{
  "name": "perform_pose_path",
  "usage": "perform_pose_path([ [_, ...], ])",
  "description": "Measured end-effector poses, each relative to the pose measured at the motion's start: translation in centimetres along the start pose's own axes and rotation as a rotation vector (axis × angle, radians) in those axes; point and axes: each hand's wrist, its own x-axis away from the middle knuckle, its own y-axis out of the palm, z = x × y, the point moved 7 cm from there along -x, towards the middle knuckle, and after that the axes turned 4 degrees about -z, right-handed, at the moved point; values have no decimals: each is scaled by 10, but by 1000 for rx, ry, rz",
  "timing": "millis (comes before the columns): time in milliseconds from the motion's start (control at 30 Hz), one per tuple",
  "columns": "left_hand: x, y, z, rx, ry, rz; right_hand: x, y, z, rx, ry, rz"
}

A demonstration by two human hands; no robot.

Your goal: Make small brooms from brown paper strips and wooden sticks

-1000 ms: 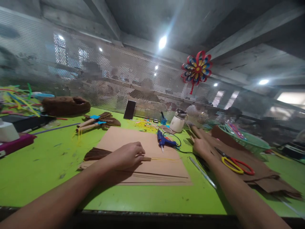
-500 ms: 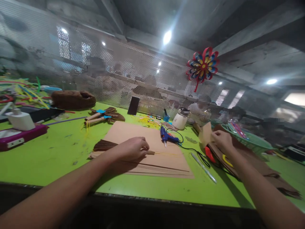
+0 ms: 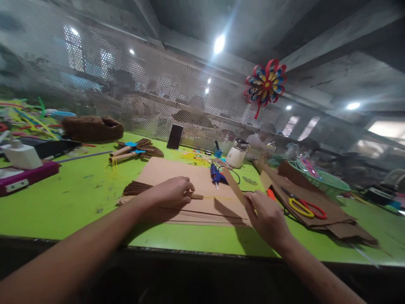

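My left hand (image 3: 175,192), its fingers pinched together, holds a small rolled brown paper piece (image 3: 196,196) over flat brown paper sheets (image 3: 177,171). Yellow strands (image 3: 218,198) run rightward from that piece. Pleated dark brown paper (image 3: 137,188) lies under my left wrist. At the sheets' right edge, my right hand (image 3: 262,213) grips a brown paper strip (image 3: 233,185) that stands up at a slant. Behind the strip lies a blue glue gun (image 3: 218,174). Scissors (image 3: 305,208) with yellow and red handles rest on folded brown paper (image 3: 335,211) at the right.
Two brown fan-like pieces (image 3: 129,151), a furry brown pouch (image 3: 93,128) and a purple power strip (image 3: 28,178) are at the left. A dark phone (image 3: 175,136) and a white jug (image 3: 236,154) stand behind. A green basket (image 3: 332,182) sits at the right.
My right hand has moved left from the folded paper to the sheets, bringing a brown strip with it. The scissors are now uncovered. My left hand keeps its hold on the rolled piece.
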Motion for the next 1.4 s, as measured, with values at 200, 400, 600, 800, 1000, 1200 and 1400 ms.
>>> perform_pose_path([
  [200, -1, 3, -4, 15, -7, 9, 16, 25, -22, 102, -159, -257],
  [400, -3, 6, -6, -6, 11, 18, 22, 35, -4, -274, -33, -336],
  [600, -3, 4, -2, 70, 4, 43, 7, 57, 174, 67, 572, -326],
  [800, -3, 17, 41, -19, 253, 72, 12, 111, 257, 268, 851, -513],
  [1000, -3, 40, 62, -69, 419, -30, 13, 139, 261, 373, 861, -655],
  [1200, -2, 32, 62, -55, 423, 4, 10, 135, 242, 437, 643, -739],
  [1400, -2, 32, 61, -34, 410, -3, 7, 152, 236, 464, 560, -858],
])
